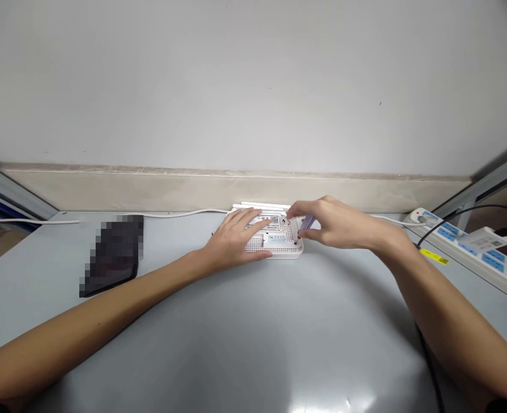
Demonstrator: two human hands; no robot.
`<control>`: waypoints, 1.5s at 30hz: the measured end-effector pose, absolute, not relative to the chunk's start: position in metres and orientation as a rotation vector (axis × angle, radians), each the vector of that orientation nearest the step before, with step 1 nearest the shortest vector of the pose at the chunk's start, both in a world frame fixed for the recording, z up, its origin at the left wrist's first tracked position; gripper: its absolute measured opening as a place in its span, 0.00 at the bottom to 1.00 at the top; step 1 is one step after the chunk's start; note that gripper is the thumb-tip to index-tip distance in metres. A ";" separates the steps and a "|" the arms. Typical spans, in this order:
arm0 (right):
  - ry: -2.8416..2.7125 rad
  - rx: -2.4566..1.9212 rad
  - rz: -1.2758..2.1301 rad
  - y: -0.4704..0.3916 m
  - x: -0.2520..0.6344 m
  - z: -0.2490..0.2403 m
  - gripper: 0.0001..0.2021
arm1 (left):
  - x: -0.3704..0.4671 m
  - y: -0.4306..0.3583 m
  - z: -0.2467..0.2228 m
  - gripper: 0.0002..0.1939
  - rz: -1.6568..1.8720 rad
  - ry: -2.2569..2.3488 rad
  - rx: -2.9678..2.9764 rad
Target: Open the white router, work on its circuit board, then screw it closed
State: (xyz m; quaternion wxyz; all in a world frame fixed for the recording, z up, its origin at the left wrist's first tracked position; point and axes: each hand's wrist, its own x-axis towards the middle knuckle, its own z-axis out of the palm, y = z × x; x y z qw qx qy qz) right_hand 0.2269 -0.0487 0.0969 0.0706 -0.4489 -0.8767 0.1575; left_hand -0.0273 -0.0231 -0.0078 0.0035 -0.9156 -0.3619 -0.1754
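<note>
A white device point(276, 238) with vent holes and printed labels lies at the back of the grey table, close to the wall. My left hand point(236, 238) rests on its left part, fingers spread over the labelled face. At the device's right edge, my right hand point(324, 223) pinches a small purple object point(307, 222) between thumb and fingers. The purple object's far end is hidden by the hand.
A dark, pixelated flat object point(114, 252) lies on the grey table point(193, 344) at the left. A white power strip point(472, 252) with a plugged-in adapter point(486, 240) and black cable sits at the right. White cables point(180, 214) run along the wall.
</note>
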 end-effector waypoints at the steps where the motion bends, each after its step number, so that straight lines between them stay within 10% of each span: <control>1: -2.655 -1.335 0.522 -0.050 0.227 0.097 0.12 | -0.027 -0.023 -0.008 0.37 -0.554 -1.130 -2.872; 30: -2.624 -1.362 0.570 -0.048 0.226 0.094 0.04 | -0.027 -0.023 -0.008 0.37 -0.546 -1.134 -2.881; 45: -2.536 -1.436 0.623 -0.049 0.228 0.096 0.17 | -0.027 -0.022 -0.009 0.37 -0.559 -1.137 -2.877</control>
